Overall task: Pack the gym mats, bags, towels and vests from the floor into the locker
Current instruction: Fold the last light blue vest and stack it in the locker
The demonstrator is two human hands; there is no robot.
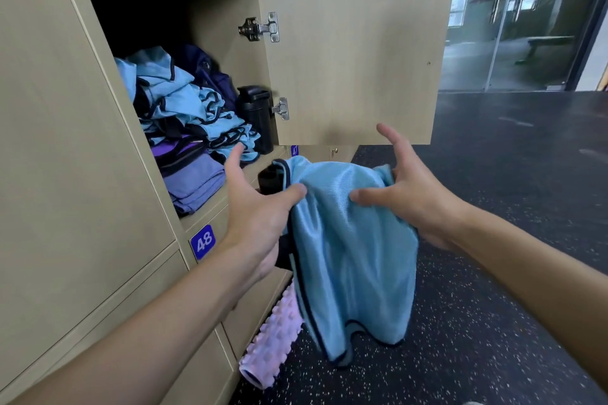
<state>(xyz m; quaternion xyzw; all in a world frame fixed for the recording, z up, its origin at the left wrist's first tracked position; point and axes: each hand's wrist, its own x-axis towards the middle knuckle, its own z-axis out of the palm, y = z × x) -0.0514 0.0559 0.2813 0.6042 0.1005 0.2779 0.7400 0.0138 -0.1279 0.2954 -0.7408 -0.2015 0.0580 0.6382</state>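
Black speckled floor [493, 240] lies under both hands, w/ a pale wood locker [82, 108] past the left hand [256, 214]. Back of the locker is too dark to see. A black thing [269, 179] peeks out behind the left hand, can't tell what. Hands are apart & hold the vest [352, 256] up btw them: thumbs on top, most fingers hidden by cloth. Right hand [414, 197] grips its far side. Vest is light blue, shiny, thin, w/ dark trim, hanging in soft folds. Below the hands, a pink bumpy roller [273, 339], partly hidden. Up-left of the hands, crumpled blue vests [177, 99] sit on folded purple cloth [194, 181].
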